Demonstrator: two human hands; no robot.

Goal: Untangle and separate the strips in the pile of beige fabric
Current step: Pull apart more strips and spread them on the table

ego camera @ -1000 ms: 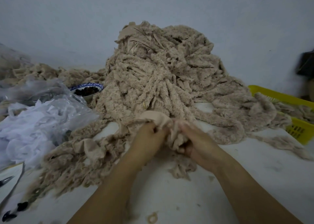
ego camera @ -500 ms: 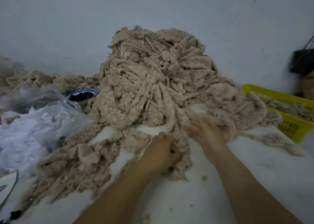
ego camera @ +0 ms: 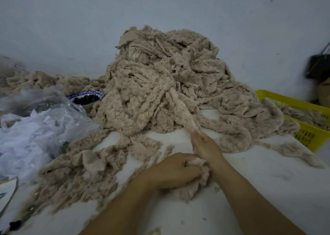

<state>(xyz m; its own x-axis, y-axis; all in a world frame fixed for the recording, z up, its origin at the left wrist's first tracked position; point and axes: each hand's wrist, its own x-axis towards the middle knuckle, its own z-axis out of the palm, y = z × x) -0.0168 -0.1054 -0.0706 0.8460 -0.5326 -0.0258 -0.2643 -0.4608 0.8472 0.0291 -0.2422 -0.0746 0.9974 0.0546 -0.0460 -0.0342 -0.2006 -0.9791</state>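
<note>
Most of the pile [ego camera: 160, 77] lies tangled along the far edge of the bench [ego camera: 259, 184], while the right hand [ego camera: 205, 146] pinches one strip [ego camera: 184, 113] leading from it and the left hand [ego camera: 175, 170] clutches its bunched near end.

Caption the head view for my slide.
Left hand and right hand grip one beige strip leading from the tangled fabric pile.

pile [ego camera: 160, 85] centre on table [ego camera: 267, 190]; bag [ego camera: 35, 133] left | basket [ego camera: 310, 135] right | bowl [ego camera: 86, 99] behind bag
</note>
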